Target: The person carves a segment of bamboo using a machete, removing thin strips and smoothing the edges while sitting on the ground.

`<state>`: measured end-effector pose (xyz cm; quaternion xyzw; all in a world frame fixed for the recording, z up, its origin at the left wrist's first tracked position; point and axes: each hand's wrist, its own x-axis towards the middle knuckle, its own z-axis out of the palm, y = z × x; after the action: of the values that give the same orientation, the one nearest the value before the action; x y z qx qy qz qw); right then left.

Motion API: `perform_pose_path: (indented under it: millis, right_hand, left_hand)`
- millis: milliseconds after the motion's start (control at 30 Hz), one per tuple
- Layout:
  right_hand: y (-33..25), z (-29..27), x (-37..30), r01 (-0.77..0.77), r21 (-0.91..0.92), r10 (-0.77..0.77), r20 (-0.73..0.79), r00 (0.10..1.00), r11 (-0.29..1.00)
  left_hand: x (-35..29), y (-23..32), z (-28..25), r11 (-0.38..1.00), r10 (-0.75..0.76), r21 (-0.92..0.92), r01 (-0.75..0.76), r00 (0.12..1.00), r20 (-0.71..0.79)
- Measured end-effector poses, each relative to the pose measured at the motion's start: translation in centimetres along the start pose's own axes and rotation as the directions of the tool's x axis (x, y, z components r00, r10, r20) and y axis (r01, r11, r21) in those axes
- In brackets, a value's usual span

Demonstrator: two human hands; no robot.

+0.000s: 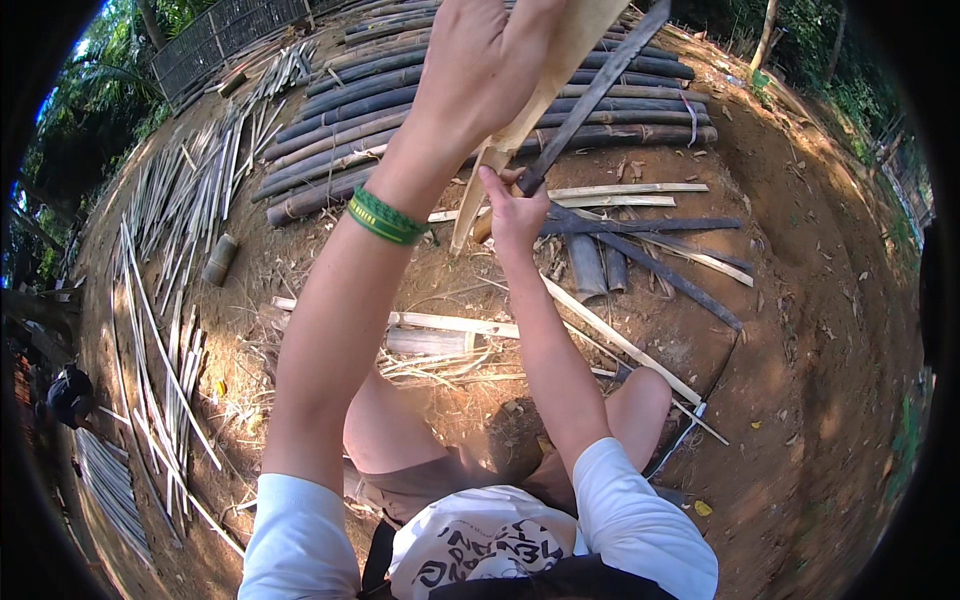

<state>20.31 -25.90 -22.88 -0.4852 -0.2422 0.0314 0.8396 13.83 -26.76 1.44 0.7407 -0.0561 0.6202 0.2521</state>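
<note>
My left hand (490, 60), a green band on its wrist, is raised at the top middle and closed on a split bamboo strip (580, 48). The pale strip slants down from there, past my right hand. My right hand (516, 212) is wrapped round the handle of a machete (600, 88), whose long dark blade points up and to the right beside the strip. The thumb of this hand lies against or very near the strip. Part of the left fingers is cut off by the picture's upper edge.
Dark bamboo poles (350, 105) lie stacked ahead. Thin split strips (170, 375) spread over the ground at left, where a person in a dark cap (70, 395) is partly visible. Before my legs are dark slats (670, 268), short bamboo pieces (588, 268) and shavings (440, 368).
</note>
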Motion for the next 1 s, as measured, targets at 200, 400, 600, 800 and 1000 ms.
perform_pose_path:
  millis: [200, 400, 600, 800, 1000]
  right_hand:
    - [-5.2, -0.3, 1.6, 0.008, 0.320, 0.072, -0.237, 0.969, 0.947]
    - [-8.5, -2.7, 3.4, -0.058, 0.483, 0.210, -0.267, 0.941, 0.874]
    - [-7.5, -3.0, 1.7, -0.280, 0.623, 0.486, -0.186, 0.854, 0.731]
    - [-0.5, -4.9, -2.3, -0.585, 0.591, 0.680, 0.081, 0.729, 0.556]
    - [9.1, -14.7, -12.9, -0.864, -0.071, 0.856, -0.121, 0.503, 0.498]
  left_hand:
    - [-19.4, -3.0, -8.1, 0.598, -0.800, -0.168, 0.783, 0.571, -0.186]
    - [-32.7, -5.3, -7.9, -0.316, -0.949, -0.871, 0.378, -0.110, 0.297]
    - [-24.6, -7.0, -12.8, 0.209, -0.912, -0.951, -0.226, 0.306, -0.273]
    - [-16.5, -4.6, -20.5, 0.474, -0.730, -0.872, -0.121, 0.501, -0.466]
    - [-9.4, 0.4, -23.4, 0.732, -0.568, -0.660, 0.170, 0.687, -0.453]
